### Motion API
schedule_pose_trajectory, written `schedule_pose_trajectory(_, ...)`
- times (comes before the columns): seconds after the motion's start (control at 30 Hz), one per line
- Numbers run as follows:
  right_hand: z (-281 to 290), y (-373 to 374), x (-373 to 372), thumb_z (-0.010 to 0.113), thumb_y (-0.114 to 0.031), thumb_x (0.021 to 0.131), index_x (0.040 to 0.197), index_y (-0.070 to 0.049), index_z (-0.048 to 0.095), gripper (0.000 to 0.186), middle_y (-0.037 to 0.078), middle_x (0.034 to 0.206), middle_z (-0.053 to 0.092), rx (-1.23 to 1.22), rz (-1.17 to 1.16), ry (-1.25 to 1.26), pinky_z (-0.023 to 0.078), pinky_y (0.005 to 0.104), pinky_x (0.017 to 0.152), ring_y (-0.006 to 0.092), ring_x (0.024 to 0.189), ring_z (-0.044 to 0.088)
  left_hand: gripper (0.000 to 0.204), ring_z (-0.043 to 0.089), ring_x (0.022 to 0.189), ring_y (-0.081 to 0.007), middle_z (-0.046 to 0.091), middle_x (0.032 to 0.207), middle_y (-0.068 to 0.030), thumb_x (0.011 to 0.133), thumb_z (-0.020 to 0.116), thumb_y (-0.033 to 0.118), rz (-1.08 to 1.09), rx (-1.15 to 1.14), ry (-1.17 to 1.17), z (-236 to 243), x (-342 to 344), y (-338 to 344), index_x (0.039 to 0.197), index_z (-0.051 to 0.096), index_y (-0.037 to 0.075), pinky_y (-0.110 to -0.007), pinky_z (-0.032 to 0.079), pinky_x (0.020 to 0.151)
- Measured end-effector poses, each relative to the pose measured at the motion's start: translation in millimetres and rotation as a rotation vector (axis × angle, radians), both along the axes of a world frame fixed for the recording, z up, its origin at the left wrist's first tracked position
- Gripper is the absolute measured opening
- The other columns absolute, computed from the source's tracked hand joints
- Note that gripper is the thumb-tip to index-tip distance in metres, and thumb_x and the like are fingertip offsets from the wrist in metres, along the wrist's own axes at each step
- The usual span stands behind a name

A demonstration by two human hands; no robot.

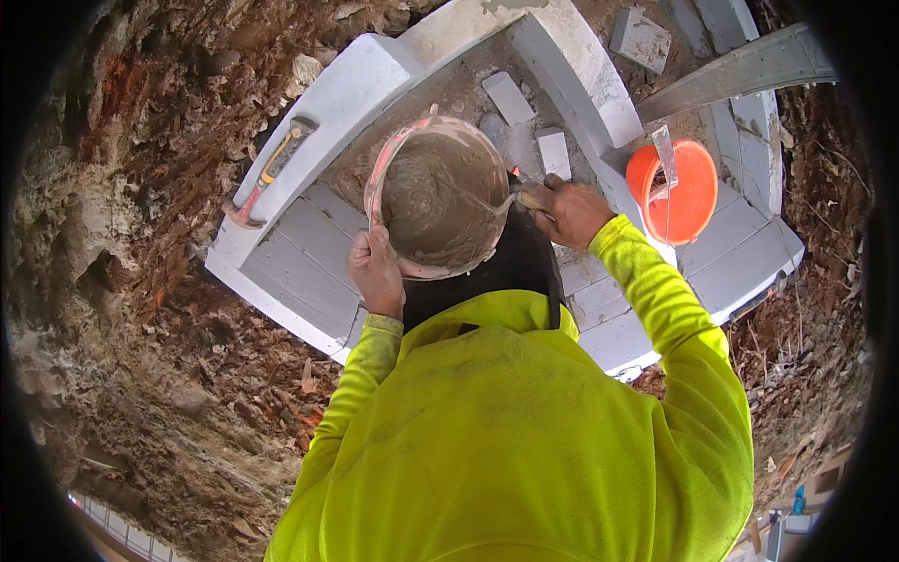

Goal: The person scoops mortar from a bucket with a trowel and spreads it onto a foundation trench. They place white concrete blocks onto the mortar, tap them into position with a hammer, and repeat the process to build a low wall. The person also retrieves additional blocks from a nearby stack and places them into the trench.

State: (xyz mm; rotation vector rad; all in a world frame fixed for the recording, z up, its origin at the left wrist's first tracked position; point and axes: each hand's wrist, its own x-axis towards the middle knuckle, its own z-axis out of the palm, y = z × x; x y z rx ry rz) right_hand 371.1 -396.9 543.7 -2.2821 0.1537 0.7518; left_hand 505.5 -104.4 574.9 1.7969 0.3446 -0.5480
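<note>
A round bucket (372, 183) with a mortar-smeared reddish rim stands in front of me, holding wet grey mortar (431, 192). My left hand (376, 272) is closed on its near left rim. At the right side of the bucket my right hand (573, 214) grips the wooden handle of a trowel (507, 202). The trowel's neck reaches over the rim, and its blade is coated or hidden in the mortar, so its outline is hard to see. Both forearms wear bright yellow sleeves.
A hammer (272, 173) lies on the curved grey block wall (346, 84) at left. Loose blocks (508, 97) sit beyond the bucket. An orange bucket (640, 173) with a flat metal tool (666, 155) stands at right, near a long metal beam (740, 70). Rough soil surrounds the blockwork.
</note>
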Motion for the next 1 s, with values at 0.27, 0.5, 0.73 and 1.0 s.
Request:
schedule_pose_trajectory(0.27, -27.0, 41.3, 8.3, 0.064, -0.015, 0.083, 0.109, -0.002, 0.064, 0.03, 0.022, 0.094, 0.068, 0.358, 0.034, -0.049, 0.053, 0.046, 0.082, 0.0421, 0.086, 0.065, 0.027, 0.036, 0.057, -0.0009, 0.045, 0.064, 0.0081, 0.096, 0.061, 0.009, -0.273, -0.146, -0.079, 34.6, 21.5, -25.5, 0.071, 0.053, 0.004, -0.02, 0.028, 0.051)
schedule_pose_trajectory(0.5, -17.0, 50.8, -42.6, 0.071, -0.018, 0.086, 0.129, -0.006, 0.063, 0.045, 0.006, 0.098, 0.072, 0.816, -0.537, 0.283, 0.053, 0.0269, 0.073, 0.0102, 0.078, 0.064, 0.029, 0.038, 0.059, -0.0022, 0.047, 0.067, 0.006, 0.1, 0.057, 0.015, -0.222, -0.101, -0.006, 14.2, 24.0, -7.1, 0.073, 0.054, 0.006, -0.02, 0.03, 0.053)
schedule_pose_trajectory(0.73, -59.0, -14.5, -11.2, 0.065, -0.013, 0.09, 0.129, -0.004, 0.062, 0.041, 0.013, 0.106, 0.07, 0.618, -0.978, -0.139, 0.053, 0.0344, 0.071, 0.0187, 0.079, 0.065, 0.023, 0.045, 0.075, -0.0044, 0.05, 0.08, 0.0063, 0.103, 0.053, 0.021, 0.07, -0.02, 0.039, -32.1, 1.4, 36.9, 0.085, 0.058, 0.008, -0.021, 0.039, 0.067)
schedule_pose_trajectory(1.0, -160.9, -31.7, 129.3, 0.062, -0.02, 0.084, 0.145, -0.018, 0.044, 0.064, 0.029, 0.116, 0.058, -0.232, -0.221, -0.092, 0.054, 0.0483, 0.082, 0.044, 0.091, 0.065, 0.027, 0.041, 0.068, -0.003, 0.045, 0.075, 0.008, 0.105, 0.049, 0.022, 0.172, 0.107, 0.065, -30.5, -20.8, 75.1, 0.081, 0.056, 0.01, -0.02, 0.035, 0.06)
